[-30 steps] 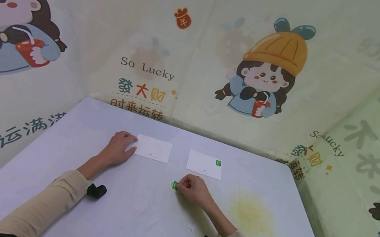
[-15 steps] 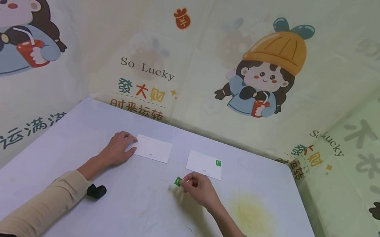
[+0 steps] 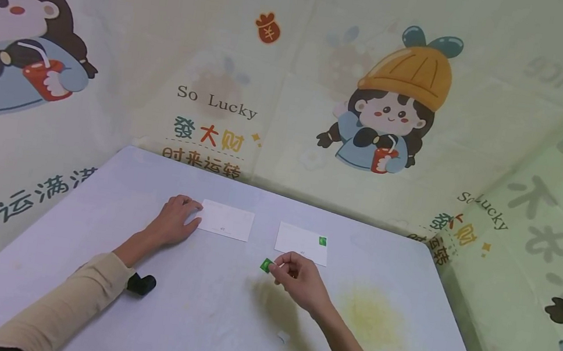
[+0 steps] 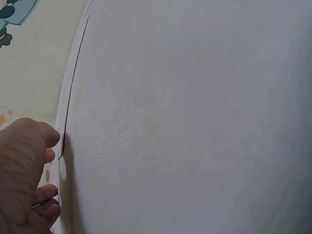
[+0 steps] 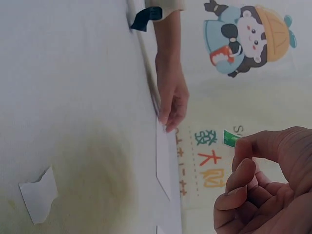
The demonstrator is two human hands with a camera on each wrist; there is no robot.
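Observation:
Near the back of the table lies a white postcard-sized card (image 3: 226, 221) with small print at its lower edge. My left hand (image 3: 177, 220) rests at this card's left side, fingertips and thumb right at the edge. To the right is a second white card (image 3: 299, 243), bearing a green stamp (image 3: 323, 241) in its upper right corner. In front of it my right hand (image 3: 300, 278) is raised over the table. Thumb and forefinger pinch a small green stamp (image 3: 266, 265) by one side; its white border shows in the right wrist view.
A torn scrap of white paper (image 5: 40, 196) appears below my right hand, over the white table (image 3: 180, 315). A yellowish stain (image 3: 371, 321) marks the tabletop at the right. Printed cloth walls (image 3: 293, 83) stand behind the table and at both sides.
My right hand has risen and moved slightly right and away from me, carrying the stamp. Beneath it the paper scrap shows more plainly. My left hand has stayed at its card.

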